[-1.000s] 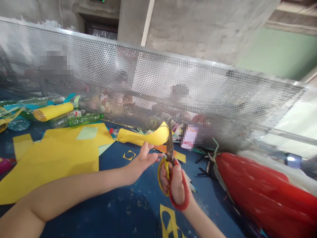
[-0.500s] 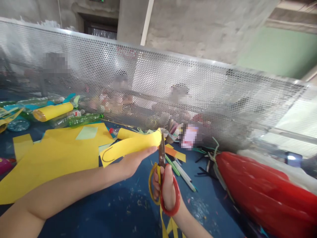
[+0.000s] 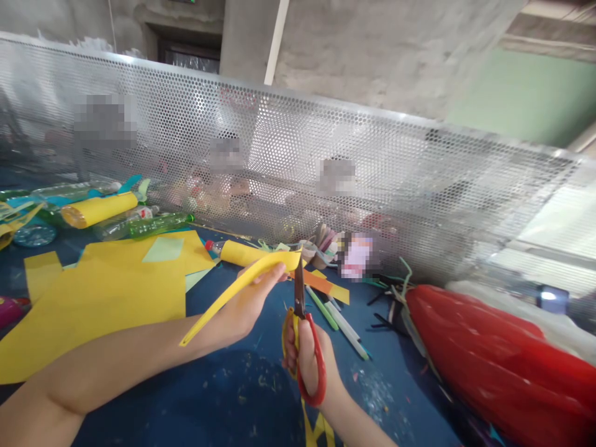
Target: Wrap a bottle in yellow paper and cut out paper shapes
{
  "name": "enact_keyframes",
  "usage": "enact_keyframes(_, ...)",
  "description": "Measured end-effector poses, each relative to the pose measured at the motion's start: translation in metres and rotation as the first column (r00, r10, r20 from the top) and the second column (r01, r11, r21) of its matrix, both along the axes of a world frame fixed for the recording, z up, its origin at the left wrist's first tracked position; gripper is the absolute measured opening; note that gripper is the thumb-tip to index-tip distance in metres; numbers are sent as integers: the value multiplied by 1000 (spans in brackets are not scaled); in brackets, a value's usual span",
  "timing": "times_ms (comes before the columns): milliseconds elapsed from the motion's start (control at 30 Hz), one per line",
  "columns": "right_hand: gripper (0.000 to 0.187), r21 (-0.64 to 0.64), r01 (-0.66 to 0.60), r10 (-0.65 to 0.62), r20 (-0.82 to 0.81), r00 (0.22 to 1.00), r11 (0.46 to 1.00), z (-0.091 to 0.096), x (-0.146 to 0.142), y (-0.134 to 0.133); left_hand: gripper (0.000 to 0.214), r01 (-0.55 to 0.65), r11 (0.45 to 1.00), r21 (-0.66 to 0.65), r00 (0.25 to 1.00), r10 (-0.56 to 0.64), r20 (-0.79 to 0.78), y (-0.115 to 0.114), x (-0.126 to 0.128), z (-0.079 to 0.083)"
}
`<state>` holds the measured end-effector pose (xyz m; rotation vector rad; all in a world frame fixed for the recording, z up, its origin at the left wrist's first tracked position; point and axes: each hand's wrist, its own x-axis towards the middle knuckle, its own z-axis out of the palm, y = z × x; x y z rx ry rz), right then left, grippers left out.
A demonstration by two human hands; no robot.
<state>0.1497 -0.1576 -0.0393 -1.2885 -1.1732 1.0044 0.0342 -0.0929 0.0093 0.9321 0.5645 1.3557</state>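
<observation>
My left hand point(image 3: 254, 295) pinches a curved strip of yellow paper point(image 3: 233, 288), which arches over my fingers and trails down toward my wrist. In my right hand point(image 3: 307, 354) is a pair of scissors point(image 3: 298, 295) with one red and one yellow handle loop, blades pointing up. The blades meet the right end of the strip, just past my left fingertips. Below my right hand, narrow yellow paper offcuts point(image 3: 319, 428) lie on the dark blue table point(image 3: 209, 397).
Large yellow sheets point(image 3: 121, 292) cover the left. Behind are a yellow-wrapped bottle point(image 3: 242, 251) and a green bottle point(image 3: 161, 225). Markers point(image 3: 342, 323) lie right of the scissors. A red plastic bag point(image 3: 488, 347) sits at right. A perforated metal screen point(image 3: 288, 136) stands behind, with people beyond it.
The yellow strip has turned more edge-on, and its free left end has dropped lower over my forearm. My right hand and the scissors have shifted slightly left and down.
</observation>
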Motion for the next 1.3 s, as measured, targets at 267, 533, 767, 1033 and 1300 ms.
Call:
enact_keyframes(267, 55, 46, -35, 26, 171, 985, 998, -4, 2, 1, 23, 27, 999, -44, 984, -19, 177, 0, 4, 5)
enact_keyframes(533, 59, 106, -100, 68, 269, 961, 989, -6, 8, 3, 27, 7, 995, -99, 989, 8, 148, 8, 4, 3)
enact_keyframes(767, 58, 112, -97, 76, 177, 981, 989, -10, 5, 7, 26, 71, 990, -118, 995, -61, 83, 2, 6, -4)
enact_keyframes(1033, 60, 125, -91, 67, 191, 979, 988, -9, 9, 7, 24, 83, 975, -206, 996, -73, 53, -4, 9, -11)
enact_keyframes(1300, 57, 146, -83, 65, 123, 990, 986, -11, 12, 9, 24, 96, 975, -201, 995, -87, 53, -8, 10, -10)
